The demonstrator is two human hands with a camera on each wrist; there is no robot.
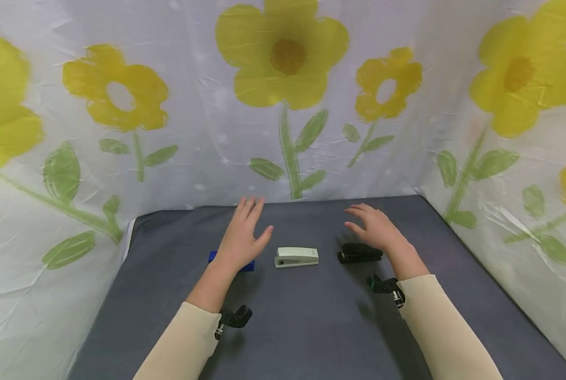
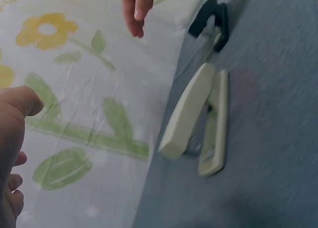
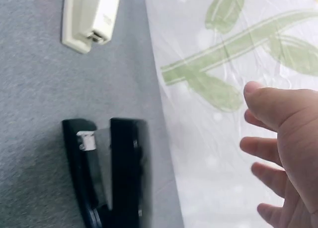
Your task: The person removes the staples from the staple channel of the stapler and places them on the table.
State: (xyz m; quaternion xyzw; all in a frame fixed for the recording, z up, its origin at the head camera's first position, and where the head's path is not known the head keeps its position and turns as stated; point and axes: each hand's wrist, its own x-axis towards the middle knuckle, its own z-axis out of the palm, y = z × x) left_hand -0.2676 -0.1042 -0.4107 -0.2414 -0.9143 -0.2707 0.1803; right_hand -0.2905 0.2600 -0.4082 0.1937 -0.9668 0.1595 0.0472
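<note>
A white stapler (image 1: 297,257) lies on the dark grey table between my two hands. My left hand (image 1: 242,240) hovers with fingers spread over a blue object (image 1: 248,266), mostly hidden under the hand and wrist, so its kind does not show. Above and behind a black stapler (image 1: 358,253) is my right hand (image 1: 375,227), its fingers loosely extended and holding nothing. The right wrist view shows the black stapler (image 3: 124,173) apart from the right hand (image 3: 293,148). In the left wrist view, the white stapler (image 2: 198,118) stands clear of the left thumb (image 2: 20,101).
The dark grey cloth (image 1: 301,327) covers the table. White curtains (image 1: 192,105) printed with yellow flowers close off the back and both sides. A black strap with a camera sits on the left wrist (image 1: 235,316) and another on the right wrist (image 1: 382,285).
</note>
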